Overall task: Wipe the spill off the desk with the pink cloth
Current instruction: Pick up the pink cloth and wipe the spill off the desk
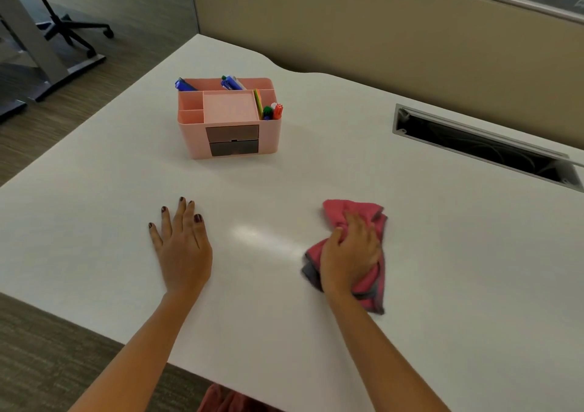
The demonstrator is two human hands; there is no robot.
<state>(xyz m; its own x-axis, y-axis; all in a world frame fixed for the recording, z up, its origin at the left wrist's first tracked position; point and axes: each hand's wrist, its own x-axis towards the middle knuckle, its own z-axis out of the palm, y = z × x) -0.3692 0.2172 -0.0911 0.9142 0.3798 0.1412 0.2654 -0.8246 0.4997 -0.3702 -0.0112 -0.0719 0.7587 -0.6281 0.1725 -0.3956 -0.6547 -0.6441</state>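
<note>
A crumpled pink cloth [341,211] with a grey edge lies on the white desk [442,253], right of centre. My right hand [349,257] lies on top of the cloth with its fingers curled into the fabric, gripping it against the desk. My left hand [181,244] rests flat on the desk to the left, fingers straight and spread, holding nothing. Between the two hands the desk shows a pale glossy sheen [268,241]; I cannot tell whether it is liquid or a light reflection.
A pink desk organiser [229,121] with pens, markers and two small drawers stands behind my left hand. A long cable slot [486,149] is cut into the desk at the right. A beige partition runs along the back. The desk's front edge is close to me.
</note>
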